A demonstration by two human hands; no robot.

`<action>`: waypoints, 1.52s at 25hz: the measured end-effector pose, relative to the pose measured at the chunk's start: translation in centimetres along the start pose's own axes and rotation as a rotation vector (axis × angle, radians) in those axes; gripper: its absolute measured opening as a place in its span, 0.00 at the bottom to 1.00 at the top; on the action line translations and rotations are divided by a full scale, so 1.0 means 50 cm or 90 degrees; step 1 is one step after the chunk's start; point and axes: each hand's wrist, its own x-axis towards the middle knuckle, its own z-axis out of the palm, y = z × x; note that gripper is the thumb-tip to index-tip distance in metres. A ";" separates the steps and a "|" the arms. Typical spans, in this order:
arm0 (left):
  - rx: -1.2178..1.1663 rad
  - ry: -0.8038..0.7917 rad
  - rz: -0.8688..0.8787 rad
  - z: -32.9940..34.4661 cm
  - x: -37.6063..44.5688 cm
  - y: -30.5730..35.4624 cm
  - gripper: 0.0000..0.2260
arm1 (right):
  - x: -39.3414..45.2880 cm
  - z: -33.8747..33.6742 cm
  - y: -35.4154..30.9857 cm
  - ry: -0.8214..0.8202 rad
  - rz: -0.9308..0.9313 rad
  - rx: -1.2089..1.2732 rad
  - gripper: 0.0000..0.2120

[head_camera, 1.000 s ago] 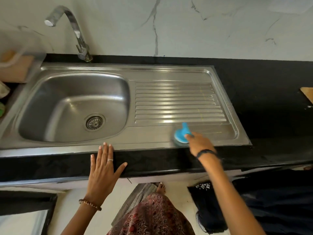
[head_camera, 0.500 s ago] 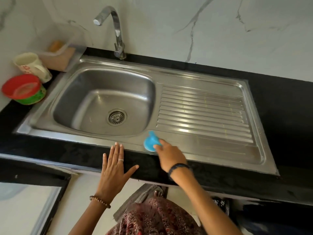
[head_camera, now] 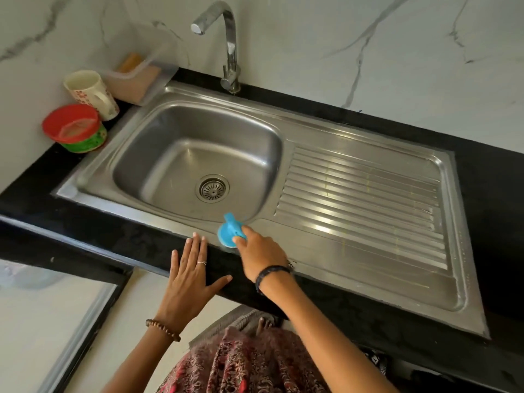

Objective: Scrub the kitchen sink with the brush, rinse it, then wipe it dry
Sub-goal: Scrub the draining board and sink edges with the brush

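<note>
The steel sink (head_camera: 175, 114) has a basin on the left with a drain (head_camera: 212, 188) and a ribbed drainboard (head_camera: 360, 199) on the right. My right hand (head_camera: 259, 252) grips a small blue brush (head_camera: 230, 230) and holds it against the sink's front rim, just below the basin. My left hand (head_camera: 188, 276) lies flat with spread fingers on the black counter edge (head_camera: 93, 236), fingertips touching the steel rim beside the brush. The tap (head_camera: 226, 38) stands behind the basin; no water runs from it.
A patterned mug (head_camera: 90, 93), a red-lidded green container (head_camera: 75, 129) and a clear plastic box (head_camera: 139, 78) stand at the sink's left back corner. Marble wall runs behind. Black counter (head_camera: 487, 188) continues to the right.
My right hand has slid the brush leftward along the front rim, from below the drainboard to below the basin. The view has swung left. My left hand has stayed on the counter edge.
</note>
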 end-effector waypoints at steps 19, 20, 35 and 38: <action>-0.235 0.180 -0.178 -0.184 0.114 -0.245 0.29 | 0.196 -0.072 -0.233 -0.067 -0.089 0.140 0.15; -0.319 0.207 -0.216 -0.212 0.138 -0.290 0.23 | 0.219 -0.068 -0.289 -0.074 -0.121 0.186 0.15; -0.764 0.191 -0.428 -0.374 0.439 -0.588 0.22 | 0.573 0.146 -0.752 -0.151 -0.078 0.179 0.17; -0.793 0.182 -0.416 -0.372 0.433 -0.594 0.22 | 0.587 0.111 -0.752 -0.205 -0.108 -0.069 0.13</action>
